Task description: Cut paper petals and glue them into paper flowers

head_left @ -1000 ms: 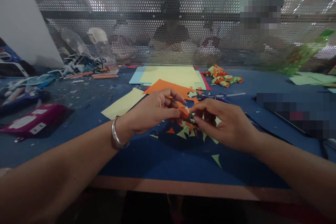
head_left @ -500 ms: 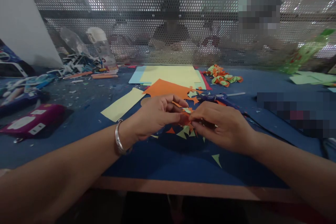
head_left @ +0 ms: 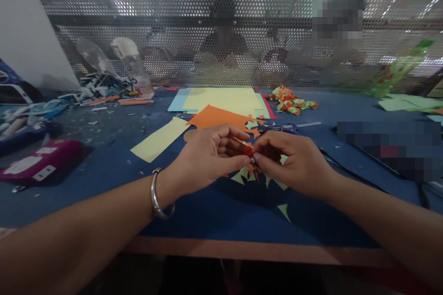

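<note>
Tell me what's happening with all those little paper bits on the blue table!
A person's bare left hand and right hand meet fingertip to fingertip around a small orange piece. Their fingers mostly hide it, so I can't tell its shape or which hand grips it. Pale green and orange paper scraps lie beneath and around them on the blue table. Behind sits an orange paper sheet, with a heap of curled orange-and-green paper pieces farther back.

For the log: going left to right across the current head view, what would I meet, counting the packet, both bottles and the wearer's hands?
Magenta packet, white-lidded clear bottle, left hand, right hand, green plastic bottle.
</note>
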Tool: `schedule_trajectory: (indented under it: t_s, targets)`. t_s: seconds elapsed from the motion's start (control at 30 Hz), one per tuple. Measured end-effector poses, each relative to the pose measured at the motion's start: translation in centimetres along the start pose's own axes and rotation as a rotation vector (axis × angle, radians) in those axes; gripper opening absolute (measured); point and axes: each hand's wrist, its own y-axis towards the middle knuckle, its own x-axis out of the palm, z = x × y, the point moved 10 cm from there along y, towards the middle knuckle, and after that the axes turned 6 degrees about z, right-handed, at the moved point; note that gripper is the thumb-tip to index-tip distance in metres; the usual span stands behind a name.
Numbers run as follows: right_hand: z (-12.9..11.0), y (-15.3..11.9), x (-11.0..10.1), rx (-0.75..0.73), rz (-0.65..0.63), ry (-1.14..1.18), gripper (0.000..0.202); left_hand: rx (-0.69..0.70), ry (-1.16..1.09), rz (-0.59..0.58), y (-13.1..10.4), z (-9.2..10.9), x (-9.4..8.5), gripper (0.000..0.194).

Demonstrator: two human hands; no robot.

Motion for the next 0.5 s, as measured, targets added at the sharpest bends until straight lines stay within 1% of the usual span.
schedule_trajectory:
  t_s: [0.13,0.27,0.5]
  targets:
    - [0.19,0.06,0.29,0.030,-0.021,0.033,0.010,0.037,0.099,0.043,-0.24,0.53,0.03,0.035]
    - [0.29,0.09,0.32,0.046,-0.028,0.032,0.014,0.065,0.149,0.061,-0.37,0.80,-0.03,0.031]
    - [0.43,-0.01,0.43,0.059,-0.032,0.057,0.013,0.090,0.205,0.065,-0.56,0.81,-0.07,0.025]
